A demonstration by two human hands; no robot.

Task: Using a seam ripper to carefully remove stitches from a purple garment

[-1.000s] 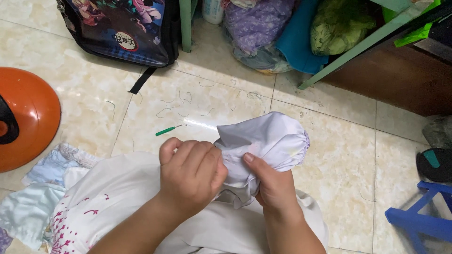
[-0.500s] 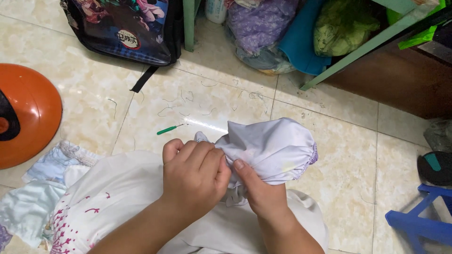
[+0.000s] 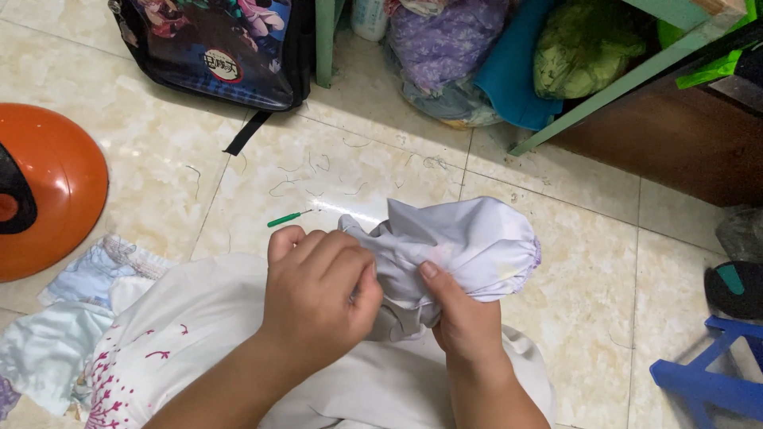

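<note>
The white garment [image 3: 238, 349] lies on the tiled floor [image 3: 556, 238], its gathered sleeve [image 3: 469, 246] raised above it. Left hand [image 3: 318, 306] and right hand [image 3: 461, 318] both pinch that sleeve closed; seam progress probably unfinished. Green tool [image 3: 288, 217] lies just beyond the sleeve.

An orange dome-shaped object [image 3: 48, 199] sits at the left on the tiled floor [image 3: 373, 143]; a dark backpack [image 3: 222, 48] lies above, a blue stool [image 3: 711, 381] lower right.
</note>
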